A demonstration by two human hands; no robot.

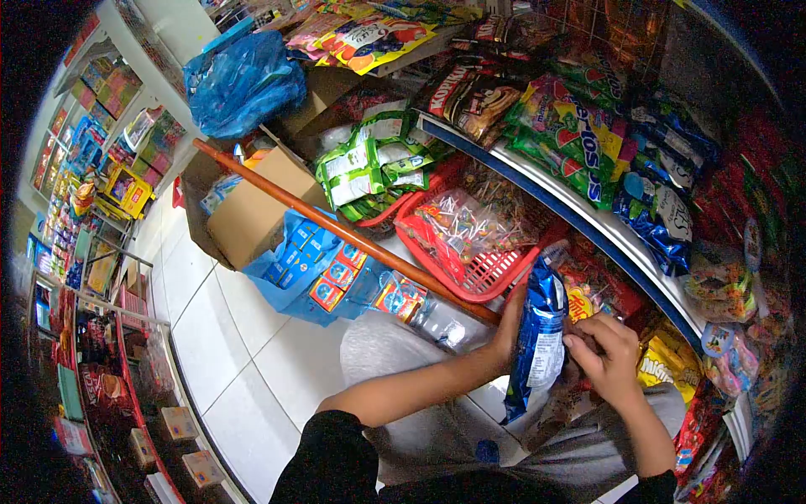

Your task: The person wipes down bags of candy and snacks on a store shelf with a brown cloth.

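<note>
A blue candy bag (537, 340) with a white label panel stands upright above the person's lap. My left hand (506, 323) is closed on its left side, the fingers mostly hidden behind the bag. At the bag's right, my right hand (606, 353) has its fingers curled, thumb and forefinger close together near the bag's edge; what they hold, if anything, is too small to tell. Behind the bag, a red plastic basket (483, 281) holds a clear bag of lollipops (466, 223). Yellow packs (670, 361) lie right of my right hand.
A brown pole (336, 227) runs diagonally across an open cardboard box (260, 202) and a blue plastic bag (290, 269). The shelf edge (579, 218) bears candy bags. Green packs (361, 164) lie behind the basket. White floor tiles (243, 370) show at left.
</note>
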